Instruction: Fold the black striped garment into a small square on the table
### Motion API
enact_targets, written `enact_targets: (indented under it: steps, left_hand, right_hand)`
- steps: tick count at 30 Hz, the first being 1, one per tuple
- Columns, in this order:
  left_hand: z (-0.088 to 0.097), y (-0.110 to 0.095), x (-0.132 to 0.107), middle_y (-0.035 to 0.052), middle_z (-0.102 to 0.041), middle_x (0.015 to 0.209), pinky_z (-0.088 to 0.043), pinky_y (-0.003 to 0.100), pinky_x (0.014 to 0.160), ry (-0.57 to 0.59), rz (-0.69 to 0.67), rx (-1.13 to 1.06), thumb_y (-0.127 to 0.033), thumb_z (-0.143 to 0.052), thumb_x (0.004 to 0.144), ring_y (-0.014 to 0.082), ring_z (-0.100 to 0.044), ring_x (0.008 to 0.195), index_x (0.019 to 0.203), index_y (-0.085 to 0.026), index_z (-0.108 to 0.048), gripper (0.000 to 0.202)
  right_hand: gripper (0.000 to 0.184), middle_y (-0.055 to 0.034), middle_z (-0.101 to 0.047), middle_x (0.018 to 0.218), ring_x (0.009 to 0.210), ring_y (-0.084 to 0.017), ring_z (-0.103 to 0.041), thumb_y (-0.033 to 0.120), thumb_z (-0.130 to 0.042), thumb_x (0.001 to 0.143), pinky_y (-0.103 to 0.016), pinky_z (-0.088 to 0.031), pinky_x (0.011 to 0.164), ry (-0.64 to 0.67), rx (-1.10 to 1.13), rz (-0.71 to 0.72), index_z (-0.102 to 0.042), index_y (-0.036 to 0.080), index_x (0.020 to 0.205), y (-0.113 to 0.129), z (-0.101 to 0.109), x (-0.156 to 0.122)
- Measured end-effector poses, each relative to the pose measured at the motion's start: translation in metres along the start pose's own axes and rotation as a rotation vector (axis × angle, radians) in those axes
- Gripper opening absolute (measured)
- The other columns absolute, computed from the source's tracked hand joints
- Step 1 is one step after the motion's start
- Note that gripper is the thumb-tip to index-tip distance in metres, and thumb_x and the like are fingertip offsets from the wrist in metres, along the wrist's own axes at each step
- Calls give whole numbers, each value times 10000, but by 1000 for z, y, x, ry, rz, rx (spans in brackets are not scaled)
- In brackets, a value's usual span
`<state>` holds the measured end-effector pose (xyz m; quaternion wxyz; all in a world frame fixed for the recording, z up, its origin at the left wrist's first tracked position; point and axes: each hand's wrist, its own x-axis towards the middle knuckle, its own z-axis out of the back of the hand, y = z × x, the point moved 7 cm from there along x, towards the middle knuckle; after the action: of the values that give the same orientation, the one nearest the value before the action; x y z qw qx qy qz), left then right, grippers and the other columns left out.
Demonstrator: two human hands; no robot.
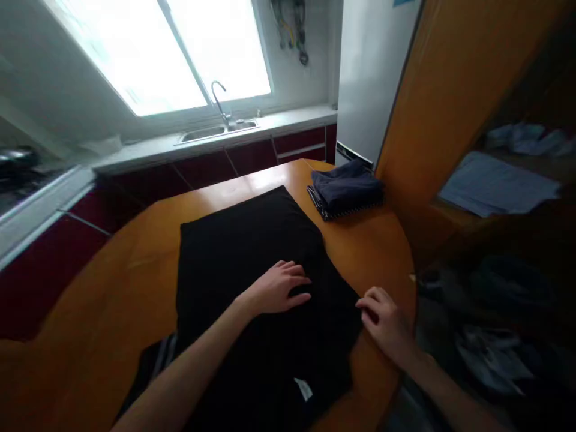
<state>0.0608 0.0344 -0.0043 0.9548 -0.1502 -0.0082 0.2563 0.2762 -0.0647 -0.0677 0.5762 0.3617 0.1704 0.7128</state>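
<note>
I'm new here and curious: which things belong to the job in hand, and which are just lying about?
In the job, it seems: left hand, right hand, black garment, table.

Likely just lying about: folded clothes (untouched), pale cloth, sink, tap.

Garment [238, 240] on table [112, 282] beside clothes pile [346, 186]

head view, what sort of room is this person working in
Most likely a kitchen: a sink with a curved faucet is set into the counter, above dark red cabinets.
</note>
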Motion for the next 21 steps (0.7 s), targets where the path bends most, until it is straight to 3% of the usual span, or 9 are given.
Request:
enact_targets:
  steps: [3,6,10,15,17,21]
  left_hand:
    - [10,26,14,63,-651,1190,-448,394,1022,-239,176,-13,-400,-467,1046,233,-594,1115,1291,-256,-637,331]
    - [7,57,36,87,-622,1204,-462,397,1005,-344,371,-13,-374,-496,1030,250,-573,1126,1259,-228,-646,310]
    - [-7,92,83,95,-605,1177,-481,439,946,-225,522,-43,-462,-555,988,292,-562,1131,1108,-235,-711,301]
    - [-14,106,131,72,-653,1106,-485,376,887,-75,425,-188,-440,-615,949,260,-612,1038,986,-219,-758,266]
    - [-15,109,139,69,-662,1080,-480,369,875,-94,432,-184,-400,-645,933,246,-621,999,934,-207,-763,226]
    - [-14,105,133,76,-644,1119,-441,440,954,-229,471,-92,-424,-625,955,273,-580,1095,936,-215,-747,242]
  right_hand:
    - [247,-45,-555,922,902,-222,-559,0,-530,827,-376,-480,798,-17,17,9,-638,208,904,0,0,0]
    - [242,-45,-558,907,892,-227,-562,8,-529,827,-383,-480,790,-21,15,15,-637,214,892,0,0,0]
    - [244,-52,-577,923,897,-231,-572,16,-532,832,-384,-488,789,-20,13,7,-652,221,889,0,0,1]
    - [260,-49,-579,917,883,-221,-584,-1,-542,821,-355,-496,771,-29,31,4,-672,213,894,0,0,1]
    - [270,-52,-577,916,885,-221,-583,-9,-544,814,-353,-497,776,-24,30,13,-683,207,899,1,0,0]
    - [282,-59,-575,917,893,-230,-575,-8,-550,808,-367,-495,786,-12,1,21,-709,202,908,2,0,-2]
